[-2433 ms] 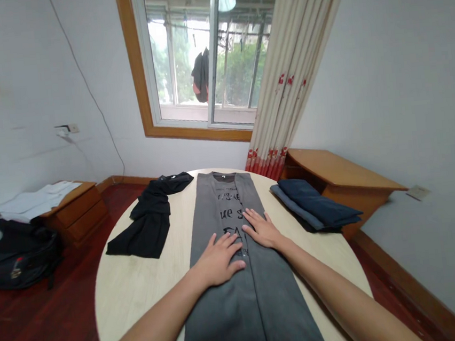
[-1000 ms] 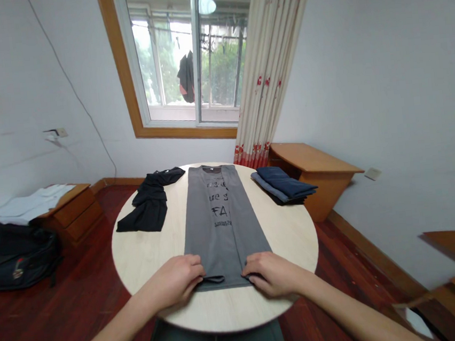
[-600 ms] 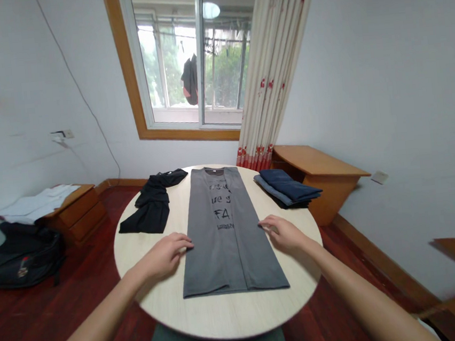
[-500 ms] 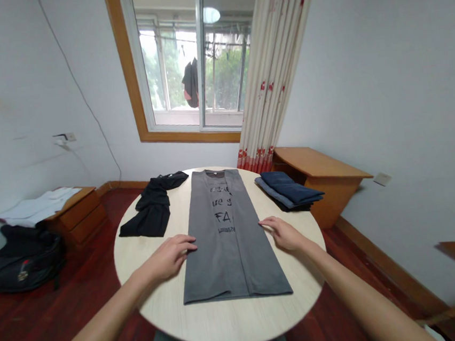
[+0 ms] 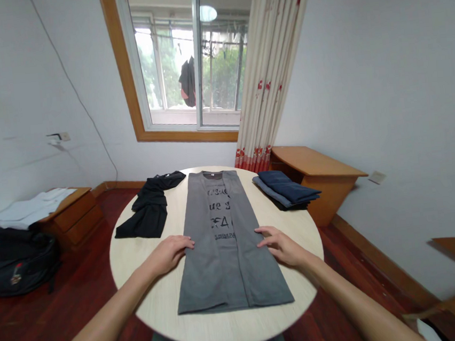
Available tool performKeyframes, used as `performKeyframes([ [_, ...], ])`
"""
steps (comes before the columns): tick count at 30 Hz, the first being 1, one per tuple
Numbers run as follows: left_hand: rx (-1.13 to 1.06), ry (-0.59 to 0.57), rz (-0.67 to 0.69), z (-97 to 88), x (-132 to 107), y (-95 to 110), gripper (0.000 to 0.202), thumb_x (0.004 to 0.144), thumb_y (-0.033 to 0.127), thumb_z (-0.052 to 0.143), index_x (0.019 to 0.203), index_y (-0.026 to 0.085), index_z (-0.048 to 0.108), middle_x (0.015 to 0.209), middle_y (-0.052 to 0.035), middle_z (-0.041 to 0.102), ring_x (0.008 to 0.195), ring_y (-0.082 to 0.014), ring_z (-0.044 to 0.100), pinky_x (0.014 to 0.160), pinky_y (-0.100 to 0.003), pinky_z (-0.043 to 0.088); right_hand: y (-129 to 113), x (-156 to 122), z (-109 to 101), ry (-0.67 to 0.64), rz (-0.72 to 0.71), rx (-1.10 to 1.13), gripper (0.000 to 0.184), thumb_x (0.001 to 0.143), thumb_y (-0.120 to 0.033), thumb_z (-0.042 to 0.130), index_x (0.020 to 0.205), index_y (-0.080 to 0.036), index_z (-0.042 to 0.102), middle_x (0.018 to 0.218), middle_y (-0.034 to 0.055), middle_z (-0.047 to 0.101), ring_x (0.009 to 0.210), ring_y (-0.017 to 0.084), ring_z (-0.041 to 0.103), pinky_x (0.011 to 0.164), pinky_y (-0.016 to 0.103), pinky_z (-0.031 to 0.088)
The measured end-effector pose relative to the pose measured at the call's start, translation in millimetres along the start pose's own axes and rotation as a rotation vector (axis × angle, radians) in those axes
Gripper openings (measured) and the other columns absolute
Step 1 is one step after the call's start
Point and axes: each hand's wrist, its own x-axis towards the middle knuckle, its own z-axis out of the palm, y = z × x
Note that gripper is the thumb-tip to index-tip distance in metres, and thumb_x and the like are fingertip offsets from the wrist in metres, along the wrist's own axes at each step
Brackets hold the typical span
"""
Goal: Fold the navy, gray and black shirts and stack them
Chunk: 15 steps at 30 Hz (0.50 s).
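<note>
A grey printed T-shirt (image 5: 229,267) lies flat on a round pale table (image 5: 210,330), its two sides folded inward into a long strip. Black lettering shows between the folds, and the collar points to the far edge. My left hand (image 5: 171,253) rests at the strip's left edge, fingertips on the cloth, fingers extended and nothing gripped. At the right edge, my right hand (image 5: 281,244) touches the grey fabric with spread fingers, also open.
Crumpled black clothing (image 5: 148,210) lies at the table's left. Folded dark-blue and black garments (image 5: 287,188) are stacked at the right. Behind them stands a wooden desk (image 5: 315,162). A black bag (image 5: 15,266) sits on the floor by a small cabinet (image 5: 73,215).
My right hand has shifted left, its fingertips now farther over the shirt's edge. The shirt's near hem sits slightly closer to me, and the view has turned slightly right.
</note>
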Motion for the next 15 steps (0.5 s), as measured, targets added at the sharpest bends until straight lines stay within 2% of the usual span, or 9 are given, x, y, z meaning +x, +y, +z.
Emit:
performKeyframes([
  [3, -0.088, -0.092, -0.043, -21.5, -12, 26, 0.031, 0.093, 0.020, 0.046, 0.112, 0.023, 0.070, 0.118, -0.0080, 0.071, 0.111, -0.0221, 0.064, 0.101, -0.037, 0.046, -23, -13, -5, -0.028, -0.033, 0.086, 0.024, 0.091, -0.037, 0.059, 0.094, -0.023, 0.078, 0.127, 0.0139, 0.064, 0.130, 0.029, 0.051, 0.111, 0.054, 0.036],
  [6, -0.173, -0.247, -0.029, -57.7, -13, 56, 0.029, 0.094, 0.025, 0.047, 0.108, 0.024, 0.072, 0.108, -0.0065, 0.074, 0.099, -0.0215, 0.067, 0.091, -0.032, 0.049, -57, -16, -24, -0.143, -0.075, 0.248, 0.035, 0.092, -0.050, 0.057, 0.096, -0.022, 0.076, 0.109, 0.0121, 0.072, 0.113, 0.027, 0.062, 0.102, 0.047, 0.046],
  [8, -0.255, -0.342, -0.013, -84.8, -3, 69, 0.027, 0.093, 0.030, 0.051, 0.106, 0.023, 0.073, 0.103, -0.0062, 0.074, 0.095, -0.0223, 0.067, 0.087, -0.031, 0.049, -77, -7, -43, -0.273, -0.079, 0.339, 0.044, 0.092, -0.057, 0.056, 0.096, -0.018, 0.076, 0.103, 0.0121, 0.073, 0.099, 0.024, 0.067, 0.093, 0.040, 0.051],
  [10, -0.381, -0.406, -0.018, -106.9, 16, 70, 0.026, 0.090, 0.038, 0.058, 0.101, 0.021, 0.074, 0.098, -0.0067, 0.074, 0.090, -0.0235, 0.066, 0.083, -0.031, 0.049, -86, 12, -61, -0.366, -0.052, 0.394, 0.049, 0.087, -0.062, 0.060, 0.090, -0.015, 0.075, 0.093, 0.0114, 0.073, 0.086, 0.022, 0.066, 0.082, 0.034, 0.052],
  [12, -0.522, -0.346, -0.102, -117.2, 44, 58, 0.028, 0.082, 0.043, 0.069, 0.092, 0.018, 0.074, 0.089, -0.0068, 0.072, 0.084, -0.0238, 0.065, 0.076, -0.031, 0.049, -80, 40, -71, -0.282, 0.045, 0.450, 0.049, 0.078, -0.064, 0.070, 0.082, -0.014, 0.073, 0.083, 0.0085, 0.071, 0.077, 0.021, 0.063, 0.074, 0.032, 0.051],
  [14, -0.639, -0.099, -0.257, -112.4, 74, 37, 0.029, 0.075, 0.042, 0.075, 0.087, 0.016, 0.072, 0.083, -0.0060, 0.069, 0.079, -0.0224, 0.062, 0.070, -0.030, 0.047, -59, 73, -71, -0.007, 0.206, 0.549, 0.048, 0.072, -0.063, 0.075, 0.079, -0.016, 0.069, 0.080, 0.0065, 0.069, 0.073, 0.020, 0.061, 0.069, 0.031, 0.050],
  [15, -0.693, 0.043, -0.339, -104.6, 87, 25, 0.030, 0.075, 0.042, 0.075, 0.089, 0.016, 0.070, 0.082, -0.0054, 0.068, 0.078, -0.0210, 0.061, 0.068, -0.028, 0.047, -46, 88, -66, 0.138, 0.306, 0.615, 0.047, 0.074, -0.063, 0.072, 0.081, -0.017, 0.067, 0.081, 0.0063, 0.069, 0.072, 0.019, 0.060, 0.066, 0.030, 0.049],
])
